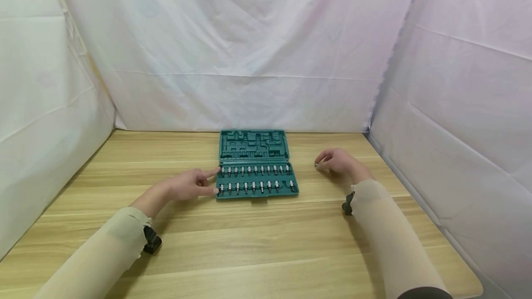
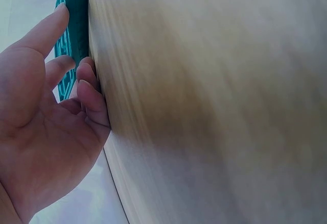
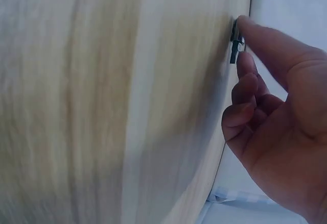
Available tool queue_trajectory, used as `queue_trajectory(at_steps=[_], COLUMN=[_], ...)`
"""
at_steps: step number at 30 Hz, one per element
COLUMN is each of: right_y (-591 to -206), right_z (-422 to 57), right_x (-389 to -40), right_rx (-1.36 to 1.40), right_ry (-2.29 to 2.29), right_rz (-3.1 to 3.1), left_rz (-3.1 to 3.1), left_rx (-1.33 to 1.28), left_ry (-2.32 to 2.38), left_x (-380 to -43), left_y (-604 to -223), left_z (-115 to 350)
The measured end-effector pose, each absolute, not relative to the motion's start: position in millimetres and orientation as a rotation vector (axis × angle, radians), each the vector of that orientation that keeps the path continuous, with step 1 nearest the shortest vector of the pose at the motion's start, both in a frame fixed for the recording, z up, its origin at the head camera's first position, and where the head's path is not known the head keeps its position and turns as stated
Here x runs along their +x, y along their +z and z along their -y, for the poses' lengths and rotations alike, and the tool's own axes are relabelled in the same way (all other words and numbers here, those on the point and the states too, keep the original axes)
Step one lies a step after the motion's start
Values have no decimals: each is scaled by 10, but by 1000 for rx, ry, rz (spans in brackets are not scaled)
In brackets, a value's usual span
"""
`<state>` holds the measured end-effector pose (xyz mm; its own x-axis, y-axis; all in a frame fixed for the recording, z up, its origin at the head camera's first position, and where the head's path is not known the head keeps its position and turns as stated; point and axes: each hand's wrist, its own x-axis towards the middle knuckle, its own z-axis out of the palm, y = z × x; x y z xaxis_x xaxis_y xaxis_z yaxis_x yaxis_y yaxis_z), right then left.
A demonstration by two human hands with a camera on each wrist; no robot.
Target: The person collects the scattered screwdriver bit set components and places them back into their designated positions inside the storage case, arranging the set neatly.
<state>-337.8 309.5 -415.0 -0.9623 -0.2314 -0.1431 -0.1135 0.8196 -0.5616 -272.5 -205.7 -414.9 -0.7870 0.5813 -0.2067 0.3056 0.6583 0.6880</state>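
A green plastic tool case [image 1: 254,146] lies open in the middle of the wooden table [image 1: 266,243]. Its near half holds two rows of small metal socket bits [image 1: 254,170]; the moulded lid lies flat behind. My left hand [image 1: 209,181] rests at the case's left edge, index finger touching it; the other fingers lie loosely curled on the table, as the left wrist view shows beside the case [image 2: 74,9]. My right hand [image 1: 322,163] sits on the table right of the case and pinches a small dark bit [image 3: 234,49] between thumb and index finger.
White cloth walls close in the table at the back, left and right. The table's right edge [image 1: 420,206] runs close to my right forearm. Wrist cameras [image 1: 150,240] are strapped under both sleeves.
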Motion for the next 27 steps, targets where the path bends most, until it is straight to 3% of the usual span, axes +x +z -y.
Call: queue_trajectory(at_steps=[14, 27], right_y=[-4120, -4128], right_z=[-3003, -2852], right_x=[-3342, -3248], right_rx=[-251, -457], right_ry=[-941, -1219], right_rz=[-2785, -2625], left_rz=[-2467, -2461], left_rx=[697, 698], left_ry=[909, 910], left_x=[-2734, -2723], left_y=[-4159, -4138], left_z=[2051, 2053])
